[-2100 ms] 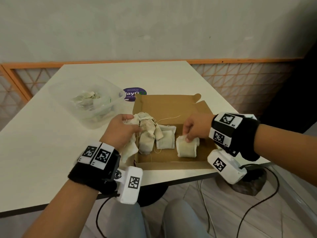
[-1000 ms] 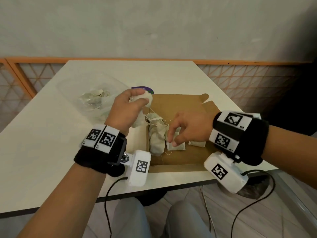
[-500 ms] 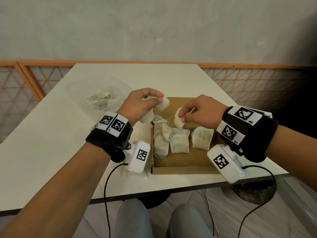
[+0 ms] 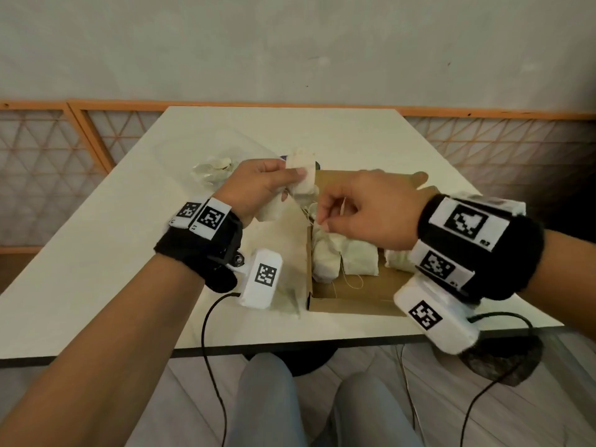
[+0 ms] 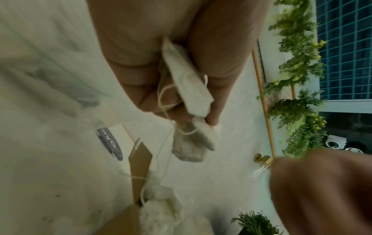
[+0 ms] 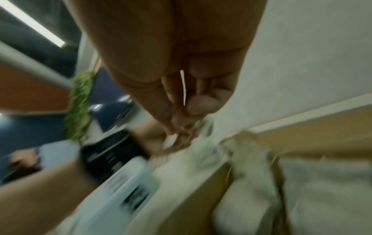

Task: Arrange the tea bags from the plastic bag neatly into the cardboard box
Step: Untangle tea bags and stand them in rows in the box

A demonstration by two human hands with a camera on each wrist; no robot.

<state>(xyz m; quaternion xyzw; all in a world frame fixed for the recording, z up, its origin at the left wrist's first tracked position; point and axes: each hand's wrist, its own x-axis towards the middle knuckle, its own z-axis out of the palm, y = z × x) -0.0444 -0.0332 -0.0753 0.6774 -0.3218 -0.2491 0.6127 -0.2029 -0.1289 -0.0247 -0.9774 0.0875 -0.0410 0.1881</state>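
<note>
My left hand grips a bunch of pale tea bags raised above the left rim of the open cardboard box. In the left wrist view the bunch sits between thumb and fingers, with one bag dangling by its string. My right hand hovers over the box and pinches a thin white tag or string. Three tea bags lie side by side in the box. The clear plastic bag with more tea bags lies behind my left hand.
The white table ends at a dark front edge just before the box. A wooden lattice rail runs behind and to the left. Cables hang from both wrist cameras over my knees.
Both hands rose over the box's left side. The left lifted its bunch higher. The right, which held a tea bag half a second ago, now pinches only a thin tag or string.
</note>
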